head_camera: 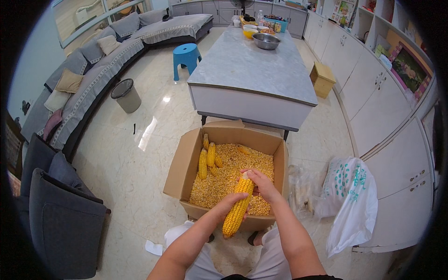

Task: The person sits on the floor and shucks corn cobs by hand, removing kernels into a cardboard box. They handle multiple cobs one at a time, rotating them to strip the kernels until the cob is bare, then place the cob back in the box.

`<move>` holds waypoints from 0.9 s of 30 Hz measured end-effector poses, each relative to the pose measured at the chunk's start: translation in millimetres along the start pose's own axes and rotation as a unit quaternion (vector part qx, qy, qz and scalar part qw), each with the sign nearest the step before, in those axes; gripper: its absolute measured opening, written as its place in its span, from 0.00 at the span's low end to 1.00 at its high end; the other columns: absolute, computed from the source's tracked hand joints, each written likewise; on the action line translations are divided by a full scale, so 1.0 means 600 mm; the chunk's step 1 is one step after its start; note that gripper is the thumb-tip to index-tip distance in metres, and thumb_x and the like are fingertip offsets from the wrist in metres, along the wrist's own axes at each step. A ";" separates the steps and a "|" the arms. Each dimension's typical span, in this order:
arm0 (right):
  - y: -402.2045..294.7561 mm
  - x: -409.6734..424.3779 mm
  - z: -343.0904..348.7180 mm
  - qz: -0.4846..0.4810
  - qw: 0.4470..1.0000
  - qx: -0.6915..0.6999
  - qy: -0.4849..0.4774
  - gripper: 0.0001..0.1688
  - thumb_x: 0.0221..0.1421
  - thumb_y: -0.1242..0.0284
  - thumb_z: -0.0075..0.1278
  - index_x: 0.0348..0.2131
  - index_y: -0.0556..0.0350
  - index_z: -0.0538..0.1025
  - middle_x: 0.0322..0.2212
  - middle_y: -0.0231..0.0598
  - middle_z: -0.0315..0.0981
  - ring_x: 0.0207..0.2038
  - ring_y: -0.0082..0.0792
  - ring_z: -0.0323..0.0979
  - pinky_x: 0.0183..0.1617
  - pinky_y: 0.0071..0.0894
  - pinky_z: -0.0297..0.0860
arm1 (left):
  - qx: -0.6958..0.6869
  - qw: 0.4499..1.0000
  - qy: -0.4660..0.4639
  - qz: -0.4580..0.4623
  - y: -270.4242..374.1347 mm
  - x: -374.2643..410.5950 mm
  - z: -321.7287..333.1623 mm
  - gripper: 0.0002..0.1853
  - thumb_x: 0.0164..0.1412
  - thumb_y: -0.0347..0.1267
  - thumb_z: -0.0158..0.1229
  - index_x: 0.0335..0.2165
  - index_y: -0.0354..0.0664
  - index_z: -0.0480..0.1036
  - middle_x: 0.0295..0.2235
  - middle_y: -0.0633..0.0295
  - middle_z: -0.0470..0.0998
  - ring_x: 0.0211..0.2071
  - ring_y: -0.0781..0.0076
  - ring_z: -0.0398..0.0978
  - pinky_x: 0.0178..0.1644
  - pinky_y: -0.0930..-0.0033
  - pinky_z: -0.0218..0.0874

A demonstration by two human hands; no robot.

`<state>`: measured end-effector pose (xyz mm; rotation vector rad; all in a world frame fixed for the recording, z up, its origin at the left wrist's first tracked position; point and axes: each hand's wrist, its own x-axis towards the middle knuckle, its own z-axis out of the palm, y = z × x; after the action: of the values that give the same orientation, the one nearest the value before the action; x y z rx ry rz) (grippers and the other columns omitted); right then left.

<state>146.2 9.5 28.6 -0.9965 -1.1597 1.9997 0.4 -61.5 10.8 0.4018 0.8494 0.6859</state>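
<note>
An ear of dried yellow corn [238, 206] is held at a slant over the near side of an open cardboard box [238, 132]. My left hand [231, 204] wraps around its middle, thumb across the kernels. Around the upper end, where a pale bare patch shows, my right hand [260, 182] has its fingers closed. Loose corn kernels [234, 164] cover the inside of the box. Against the box's left wall several whole ears of corn [203, 164] lie on the kernels, and a partly buried ear [243, 150] shows near the back.
Beyond the box stands a grey-topped table [252, 70] with a metal bowl [266, 41]. A white woven sack [350, 196] and a clear plastic bag [302, 192] lie on the right. To the left are a waste bin [126, 99], a blue stool [186, 57] and a grey armchair [66, 224].
</note>
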 end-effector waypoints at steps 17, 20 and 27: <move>0.034 0.018 -0.011 -0.018 0.999 0.016 0.021 0.20 0.58 0.59 0.38 0.43 0.53 0.66 0.32 0.36 0.70 0.33 0.24 0.69 0.33 0.21 0.67 | 0.048 0.998 0.036 0.032 -0.002 0.007 0.000 0.20 0.51 0.42 0.55 0.33 0.36 0.64 0.19 0.57 0.71 0.16 0.67 0.72 0.18 0.67 0.66; 0.055 0.030 -0.018 -0.049 0.998 0.018 0.026 0.20 0.59 0.59 0.37 0.42 0.55 0.66 0.32 0.36 0.70 0.33 0.25 0.69 0.34 0.22 0.67 | 0.051 0.997 0.034 0.037 -0.005 0.009 -0.003 0.20 0.51 0.42 0.55 0.34 0.37 0.64 0.19 0.57 0.71 0.16 0.66 0.72 0.18 0.67 0.66; 0.075 0.043 -0.037 -0.025 0.998 0.040 0.029 0.23 0.59 0.57 0.34 0.43 0.54 0.67 0.30 0.34 0.71 0.24 0.19 0.67 0.24 0.17 0.62 | 0.101 0.992 0.058 0.051 0.001 0.004 0.015 0.18 0.52 0.43 0.52 0.32 0.37 0.64 0.19 0.57 0.71 0.16 0.67 0.71 0.18 0.69 0.65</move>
<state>145.3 20.3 -26.8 -0.9692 -1.0539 1.9484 8.5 -60.0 15.4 0.5943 1.0189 0.7257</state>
